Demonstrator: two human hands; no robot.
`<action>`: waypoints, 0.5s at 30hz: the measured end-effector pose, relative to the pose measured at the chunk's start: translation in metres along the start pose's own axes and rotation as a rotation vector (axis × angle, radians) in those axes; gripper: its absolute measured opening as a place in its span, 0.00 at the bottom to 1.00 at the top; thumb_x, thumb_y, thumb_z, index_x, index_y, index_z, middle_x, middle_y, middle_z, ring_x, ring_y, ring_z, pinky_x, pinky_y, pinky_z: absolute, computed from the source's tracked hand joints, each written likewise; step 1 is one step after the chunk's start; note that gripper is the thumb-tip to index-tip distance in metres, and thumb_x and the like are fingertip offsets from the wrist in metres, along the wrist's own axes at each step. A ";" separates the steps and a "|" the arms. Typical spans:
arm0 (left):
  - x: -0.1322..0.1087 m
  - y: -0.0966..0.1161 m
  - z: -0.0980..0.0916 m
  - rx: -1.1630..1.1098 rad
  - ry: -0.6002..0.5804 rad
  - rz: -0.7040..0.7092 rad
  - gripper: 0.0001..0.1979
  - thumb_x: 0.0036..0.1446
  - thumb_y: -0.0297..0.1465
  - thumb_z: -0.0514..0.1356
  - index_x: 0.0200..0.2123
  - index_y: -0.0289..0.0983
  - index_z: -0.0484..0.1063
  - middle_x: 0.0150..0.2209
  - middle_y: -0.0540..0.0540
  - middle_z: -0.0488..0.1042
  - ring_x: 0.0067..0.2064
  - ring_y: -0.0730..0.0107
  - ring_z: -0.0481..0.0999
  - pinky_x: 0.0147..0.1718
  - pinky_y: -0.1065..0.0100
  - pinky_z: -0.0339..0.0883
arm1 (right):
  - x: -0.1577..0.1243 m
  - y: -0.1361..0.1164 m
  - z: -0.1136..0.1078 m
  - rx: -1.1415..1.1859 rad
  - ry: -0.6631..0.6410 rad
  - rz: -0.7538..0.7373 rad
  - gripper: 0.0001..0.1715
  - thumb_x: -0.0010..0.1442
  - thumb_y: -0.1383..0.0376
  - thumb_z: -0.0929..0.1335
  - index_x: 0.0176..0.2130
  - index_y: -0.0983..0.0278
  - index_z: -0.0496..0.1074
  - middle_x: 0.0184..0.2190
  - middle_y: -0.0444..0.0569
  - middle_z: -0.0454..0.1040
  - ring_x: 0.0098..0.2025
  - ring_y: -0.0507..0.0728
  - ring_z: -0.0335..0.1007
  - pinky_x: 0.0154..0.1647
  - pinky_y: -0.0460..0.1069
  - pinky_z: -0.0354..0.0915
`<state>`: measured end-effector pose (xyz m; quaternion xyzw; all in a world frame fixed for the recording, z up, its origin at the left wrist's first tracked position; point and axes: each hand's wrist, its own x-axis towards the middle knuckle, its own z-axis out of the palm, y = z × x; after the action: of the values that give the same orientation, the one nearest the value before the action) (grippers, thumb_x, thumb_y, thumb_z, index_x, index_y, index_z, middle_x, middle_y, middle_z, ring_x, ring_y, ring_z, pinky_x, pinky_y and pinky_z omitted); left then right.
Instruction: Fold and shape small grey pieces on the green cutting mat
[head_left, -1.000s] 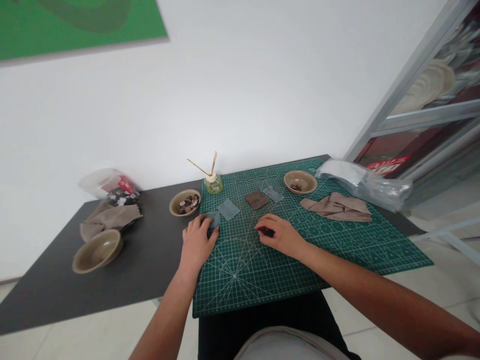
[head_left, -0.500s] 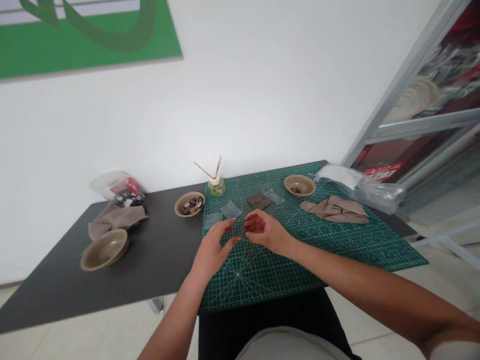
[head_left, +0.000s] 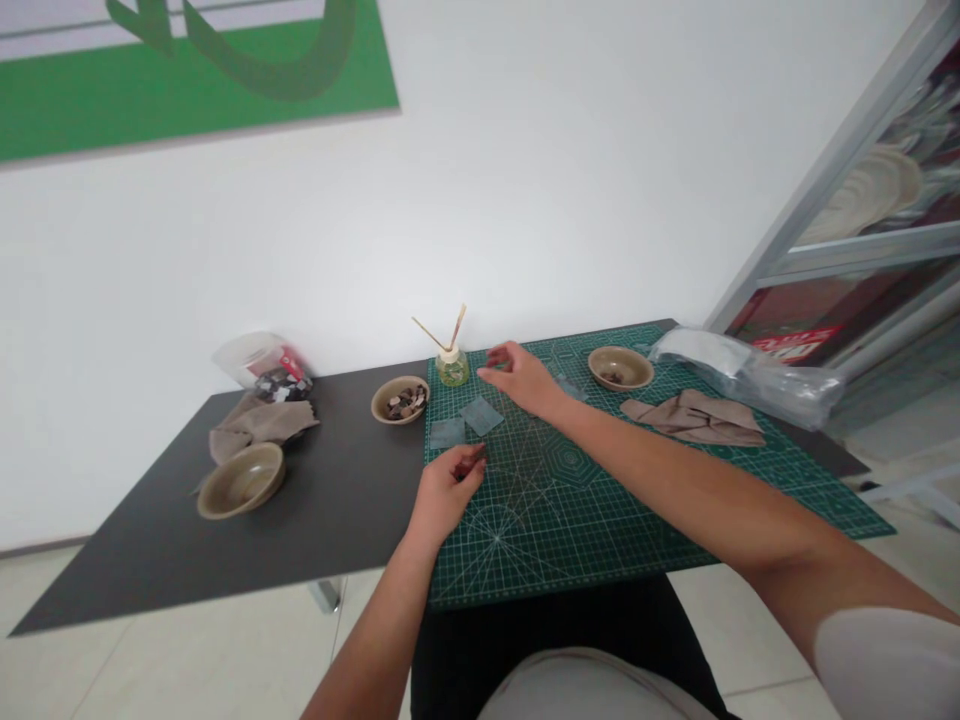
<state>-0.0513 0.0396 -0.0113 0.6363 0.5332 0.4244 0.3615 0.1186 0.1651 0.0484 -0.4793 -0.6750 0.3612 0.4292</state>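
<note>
My left hand (head_left: 444, 492) is closed in a pinch over the cutting mat (head_left: 555, 540), around a small dark piece (head_left: 478, 452) too small to name. My right hand (head_left: 523, 378) reaches over the back of the mat, thumb and fingers curved and apart, nothing visible between them. It is nearest the small glass jar (head_left: 453, 368) with two sticks standing in it. Two clear plastic squares, one flat (head_left: 447, 433) and one tilted beside it (head_left: 481, 415), lie between the hands. Another clear piece (head_left: 573, 387) shows partly behind my right wrist.
A bowl of small dark and light pieces (head_left: 400, 400) stands left of the mat; another bowl (head_left: 621, 368) sits at its back right. Brown cloth (head_left: 694, 417) and a plastic bag (head_left: 750, 372) lie right. Further left are a bowl (head_left: 241, 482), cloth (head_left: 262, 420) and plastic tub (head_left: 251, 358).
My right hand has moved away from my left, toward the back of the mat near the jar. The brown square is now hidden behind it. The whole view has shifted slightly.
</note>
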 end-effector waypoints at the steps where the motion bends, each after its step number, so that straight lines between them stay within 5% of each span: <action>1: 0.000 -0.001 0.001 0.013 -0.006 0.014 0.11 0.57 0.34 0.61 0.41 0.37 0.78 0.31 0.48 0.78 0.31 0.69 0.76 0.31 0.69 0.69 | 0.018 -0.002 0.002 -0.050 0.021 -0.014 0.28 0.52 0.57 0.74 0.50 0.66 0.69 0.46 0.56 0.76 0.41 0.57 0.74 0.48 0.55 0.69; 5: 0.001 -0.003 0.002 0.044 -0.036 0.076 0.07 0.55 0.29 0.62 0.38 0.38 0.79 0.34 0.47 0.79 0.33 0.70 0.76 0.35 0.68 0.70 | 0.068 -0.004 0.021 -0.121 -0.018 -0.061 0.41 0.51 0.61 0.75 0.60 0.70 0.64 0.58 0.64 0.68 0.50 0.60 0.71 0.54 0.56 0.66; 9: 0.001 -0.004 0.002 -0.031 -0.034 0.068 0.05 0.54 0.27 0.63 0.36 0.39 0.78 0.38 0.46 0.78 0.36 0.70 0.77 0.36 0.69 0.70 | 0.088 -0.003 0.041 -0.003 -0.127 -0.057 0.23 0.59 0.64 0.69 0.54 0.64 0.69 0.49 0.52 0.76 0.41 0.55 0.74 0.46 0.51 0.70; 15: 0.005 -0.007 0.002 -0.048 0.015 0.062 0.09 0.51 0.23 0.61 0.35 0.39 0.77 0.34 0.49 0.73 0.33 0.73 0.73 0.33 0.71 0.68 | 0.095 -0.001 0.048 -0.155 -0.053 -0.032 0.11 0.66 0.63 0.64 0.44 0.64 0.73 0.34 0.47 0.78 0.32 0.53 0.74 0.38 0.47 0.68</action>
<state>-0.0518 0.0455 -0.0179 0.6403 0.5058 0.4529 0.3592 0.0576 0.2522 0.0540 -0.4906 -0.7194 0.3136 0.3786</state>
